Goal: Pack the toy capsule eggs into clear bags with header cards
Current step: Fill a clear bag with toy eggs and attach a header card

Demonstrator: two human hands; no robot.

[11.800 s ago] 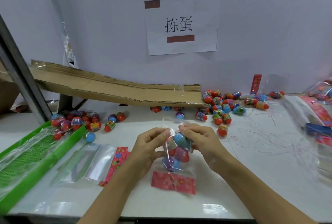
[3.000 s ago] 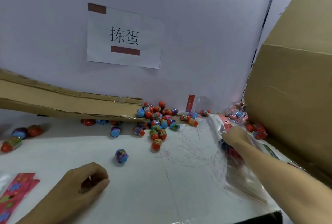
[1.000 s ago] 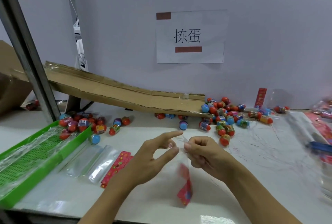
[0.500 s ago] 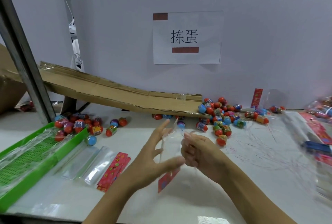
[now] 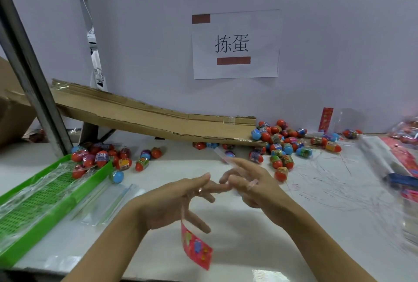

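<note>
An empty clear bag (image 5: 233, 164) with a red header card (image 5: 196, 248) hangs above the table between my hands, card end down. My left hand (image 5: 176, 202) pinches the bag's side with thumb and forefinger, its other fingers spread downward. My right hand (image 5: 251, 186) has straight fingers against the bag's open top, and the film lies over them. Loose toy capsule eggs (image 5: 280, 143) lie in a heap behind my right hand. A second heap of eggs (image 5: 101, 157) sits at the left.
A green tray (image 5: 67, 202) lined with plastic film runs along the left edge. Flat empty bags (image 5: 108, 204) lie beside it. A cardboard ramp (image 5: 147, 116) slopes down toward the eggs. More bags and cards (image 5: 395, 164) are stacked at the right. A metal post (image 5: 34, 73) stands far left.
My right fingers have straightened out from a curled pinch. The bag has swung so that the header card hangs lower, under my left hand.
</note>
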